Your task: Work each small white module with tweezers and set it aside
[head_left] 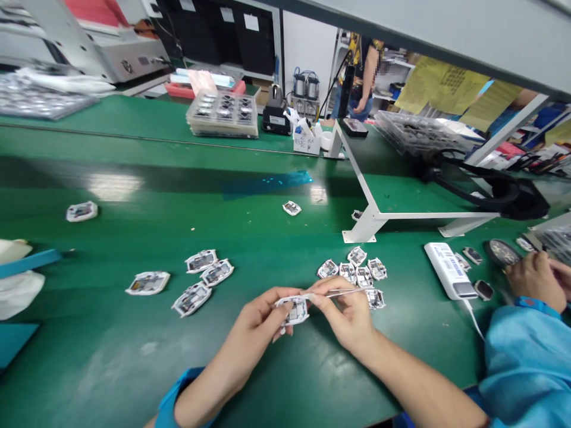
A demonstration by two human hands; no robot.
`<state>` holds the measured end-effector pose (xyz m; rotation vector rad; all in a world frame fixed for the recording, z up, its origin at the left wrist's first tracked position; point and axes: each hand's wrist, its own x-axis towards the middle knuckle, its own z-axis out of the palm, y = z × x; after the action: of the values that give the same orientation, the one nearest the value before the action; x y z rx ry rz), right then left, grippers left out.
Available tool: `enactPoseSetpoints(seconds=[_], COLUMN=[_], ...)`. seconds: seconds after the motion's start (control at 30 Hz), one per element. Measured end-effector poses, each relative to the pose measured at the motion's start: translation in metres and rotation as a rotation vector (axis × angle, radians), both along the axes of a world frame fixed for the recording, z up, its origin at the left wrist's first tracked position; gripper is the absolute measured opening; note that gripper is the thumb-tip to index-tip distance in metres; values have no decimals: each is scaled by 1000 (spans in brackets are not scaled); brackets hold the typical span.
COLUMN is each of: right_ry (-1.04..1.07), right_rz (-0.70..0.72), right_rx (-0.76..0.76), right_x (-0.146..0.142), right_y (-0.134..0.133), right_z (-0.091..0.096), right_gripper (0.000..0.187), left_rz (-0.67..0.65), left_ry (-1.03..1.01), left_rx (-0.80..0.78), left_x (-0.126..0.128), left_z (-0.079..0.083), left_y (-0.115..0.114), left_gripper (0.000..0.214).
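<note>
Filling most of the head view: green bench (111, 368), w/ a long seam running across its far part. Next in size, white-framed stand (439, 216) on the R side, dark-topped, its legs on the bench. Near R edge, a co-worker's blue sleeve (526, 356); past it the co-worker's hand (537, 279), near a dark round item. Far side, approx. centre-L: stack of clear trays (225, 128), parts in the top one.

Wearer's L hand (263, 315) was closed around the edge of one white-rimmed unit (297, 312), thumb on its open inner face, fingers behind; grip snug, no visible gap. Unit was held above the bench near the front, tilted, inner parts facing up. R hand (350, 318), directly beside it, had thumb + fingers pinched nearly together on thin metal tweezers (341, 292), which stuck out to the R; tips hard to make out, so contact w/ unit: can't tell.

White box (448, 270) w/ cable lay R of the hands, near the co-worker. Similar units, smaller in view: 4 in a loose cluster (216, 272) L of the hands, approx. 6 in a tighter cluster (357, 256) just beyond the R hand; singles at far L (81, 211) and mid-bench (292, 208).
</note>
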<state>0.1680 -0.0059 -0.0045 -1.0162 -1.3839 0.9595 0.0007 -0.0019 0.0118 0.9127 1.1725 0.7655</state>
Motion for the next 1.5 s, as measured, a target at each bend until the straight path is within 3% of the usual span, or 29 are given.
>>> enactPoseSetpoints(seconds=[0.27, 0.5, 0.63, 0.73, 0.83, 0.93, 1.07, 1.23, 1.37, 1.5], right_ry=[-85, -25, -73, -157, -211, -216, -220, -281, -318, -329], right_rz=[37, 14, -5, -58, -97, -95, -75, -58, -53, -47], right_rx=[122, 91, 109, 120, 193, 328, 464, 549, 570, 592], right_x=[2, 0, 3, 6, 7, 6, 4, 2, 4, 5], right_y=[0, 0, 2, 4, 4, 3, 0, -1, 0, 2], right_z=[1, 0, 2, 3, 4, 6, 9, 11, 11, 12], right_gripper=[6, 6, 5, 3, 5, 8, 9, 6, 4, 2], left_rz=[38, 6, -88, -219, -284, -283, -313, -230, -148, -121], left_ry=[-43, -60, -85, -123, -21, 211, 441, 704, 915, 1034], left_rx=[-27, 20, 68, 150, 281, 487, 654, 863, 914, 883], left_x=[1, -1, -5, -9, -12, -13, -8, 26, 55, 45], left_z=[-3, -2, -5, -15, -27, -33, -29, -29, -32, -28], left_y=[2, 4, 3, 5, 15, 36, 77, 139, 183, 218], left_gripper=[33, 32, 36, 56, 44, 25, 25, 24, 31, 37])
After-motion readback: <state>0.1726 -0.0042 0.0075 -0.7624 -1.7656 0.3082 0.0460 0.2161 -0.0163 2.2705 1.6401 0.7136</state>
